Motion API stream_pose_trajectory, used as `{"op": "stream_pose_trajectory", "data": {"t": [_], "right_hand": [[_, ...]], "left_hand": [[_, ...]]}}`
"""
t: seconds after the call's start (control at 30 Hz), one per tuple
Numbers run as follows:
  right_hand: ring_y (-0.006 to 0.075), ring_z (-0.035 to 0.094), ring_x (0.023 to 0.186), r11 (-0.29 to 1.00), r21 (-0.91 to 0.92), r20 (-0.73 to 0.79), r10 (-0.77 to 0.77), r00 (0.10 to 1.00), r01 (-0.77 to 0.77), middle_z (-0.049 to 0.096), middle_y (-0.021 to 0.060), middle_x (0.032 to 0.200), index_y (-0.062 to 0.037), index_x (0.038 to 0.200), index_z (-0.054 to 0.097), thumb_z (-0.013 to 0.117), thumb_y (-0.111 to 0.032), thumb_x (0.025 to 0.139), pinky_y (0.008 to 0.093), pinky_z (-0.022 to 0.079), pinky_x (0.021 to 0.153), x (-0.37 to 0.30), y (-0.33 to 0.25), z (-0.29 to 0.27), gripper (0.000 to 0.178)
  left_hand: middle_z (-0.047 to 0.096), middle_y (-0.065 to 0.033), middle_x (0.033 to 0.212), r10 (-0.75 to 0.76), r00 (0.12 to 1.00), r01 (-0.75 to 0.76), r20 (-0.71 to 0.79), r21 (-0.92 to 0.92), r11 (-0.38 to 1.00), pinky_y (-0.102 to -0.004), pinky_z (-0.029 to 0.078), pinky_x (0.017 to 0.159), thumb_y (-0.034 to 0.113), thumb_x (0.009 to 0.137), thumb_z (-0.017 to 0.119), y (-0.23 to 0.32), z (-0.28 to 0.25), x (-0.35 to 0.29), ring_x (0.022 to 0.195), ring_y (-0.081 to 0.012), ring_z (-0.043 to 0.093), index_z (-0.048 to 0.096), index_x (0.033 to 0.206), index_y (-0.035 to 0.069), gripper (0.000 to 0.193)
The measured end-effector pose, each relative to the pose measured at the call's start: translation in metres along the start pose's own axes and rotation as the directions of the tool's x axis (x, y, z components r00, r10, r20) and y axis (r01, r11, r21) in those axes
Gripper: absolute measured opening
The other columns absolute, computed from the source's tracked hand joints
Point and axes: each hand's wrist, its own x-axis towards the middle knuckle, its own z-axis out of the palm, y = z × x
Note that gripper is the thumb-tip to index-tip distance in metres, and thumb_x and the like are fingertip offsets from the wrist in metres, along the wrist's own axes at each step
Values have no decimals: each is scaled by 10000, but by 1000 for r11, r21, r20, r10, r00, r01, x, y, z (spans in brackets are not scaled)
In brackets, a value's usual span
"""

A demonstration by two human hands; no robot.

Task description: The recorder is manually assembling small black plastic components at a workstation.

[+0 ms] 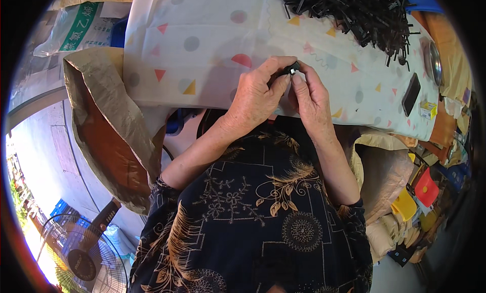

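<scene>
My left hand [257, 93] and my right hand [311, 100] meet above the near part of the table. Both are closed, with fingertips and thumbs pinching a small black plastic piece [291, 67] that has a bright whitish or metallic bit on it. The fingers cover most of the piece, so its full shape is hidden. Farther off, at the back right of the table, lies a large tangled heap of thin black plastic pieces [362, 14].
A patterned white cloth [212, 19] covers the table. On its right side are a dark phone [411, 94], a small yellow box [428, 110] and a metal bowl [433, 63]. Open paper sacks stand left [109, 85] and right [392, 164] of me. A fan [83, 262] is lower left.
</scene>
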Motion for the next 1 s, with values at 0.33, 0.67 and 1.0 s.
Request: {"op": "stream_pose_trajectory", "data": {"t": [0.33,0.67,1.0], "right_hand": [[9,323,492,917,346,3,212,977,-200,401,-84,612,-107,1261,510,500,-271,981,182,241,420,-1,-2,2,324],[44,450,522,975,218,-86,-24,996,43,598,-7,806,-85,1177,540,540,-220,961,161,340,480,-9,8,-26,255],[49,495,550,853,496,-3,-181,983,159,644,17,856,-49,1017,582,614,-175,914,161,350,480,-12,21,-46,165]], "left_hand": [[650,-139,890,291,957,-264,-13,385,884,-281,488,596,-70,798,589,1,7,5,687,-195,619,627,1088,46,314],[662,-118,867,28,999,-22,25,-239,971,-217,437,516,48,945,479,21,14,12,651,-125,586,453,1221,64,278],[563,-83,937,-194,947,310,257,-563,766,-191,414,489,65,946,495,26,15,6,669,-128,584,453,1252,53,309]]}}
